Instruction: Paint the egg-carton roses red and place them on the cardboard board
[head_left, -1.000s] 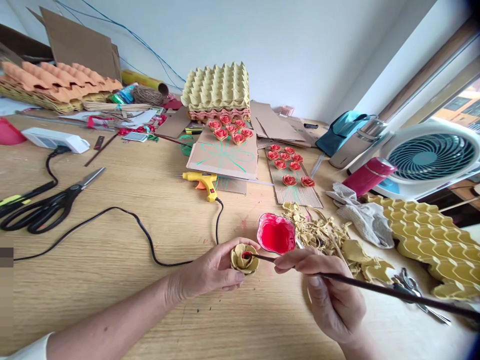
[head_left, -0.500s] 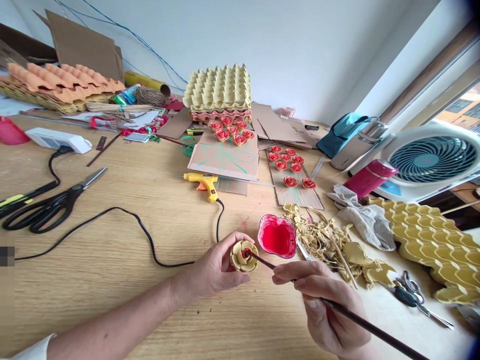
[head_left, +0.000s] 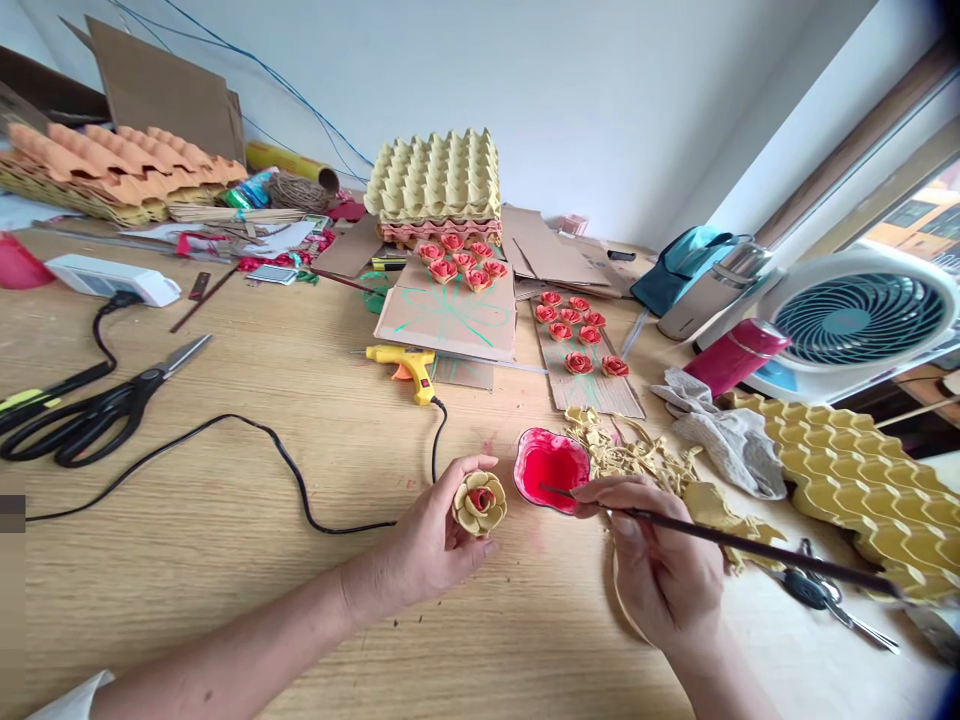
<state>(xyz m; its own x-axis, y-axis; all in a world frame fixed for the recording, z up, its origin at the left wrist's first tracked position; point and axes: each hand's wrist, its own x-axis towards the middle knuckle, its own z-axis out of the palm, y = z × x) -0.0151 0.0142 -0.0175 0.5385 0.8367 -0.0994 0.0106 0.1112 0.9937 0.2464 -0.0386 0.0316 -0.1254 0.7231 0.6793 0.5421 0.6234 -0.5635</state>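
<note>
Between the fingers of my left hand (head_left: pixel 442 535) is a cream-coloured paper-pulp rose (head_left: pixel 480 505), facing up, with red paint on its centre petals. My right hand (head_left: pixel 660 555) grips a long dark paintbrush (head_left: pixel 720 532). Its tip dips into a small wavy-edged bowl of red paint (head_left: pixel 553 468), just right of the rose. Past the bowl, several finished-looking red roses (head_left: pixel 570 316) stand on a cardboard piece (head_left: pixel 600 394). More red roses (head_left: pixel 465 262) sit on another cardboard sheet (head_left: pixel 450 315) with green lines drawn on it.
A yellow glue gun (head_left: pixel 405 368) lies mid-table, its black cord running left. Black scissors (head_left: pixel 112 405) lie at left. Pulp scraps (head_left: pixel 637 445), keys (head_left: pixel 814 590), a grey cloth (head_left: pixel 724 440) and a yellow egg tray (head_left: pixel 862 490) occupy the right. Stacked egg trays (head_left: pixel 435 180) stand behind.
My right hand has moved the brush from the rose's centre to the paint bowl. More red shows in the rose's centre. My left hand has shifted slightly left, still holding the rose.
</note>
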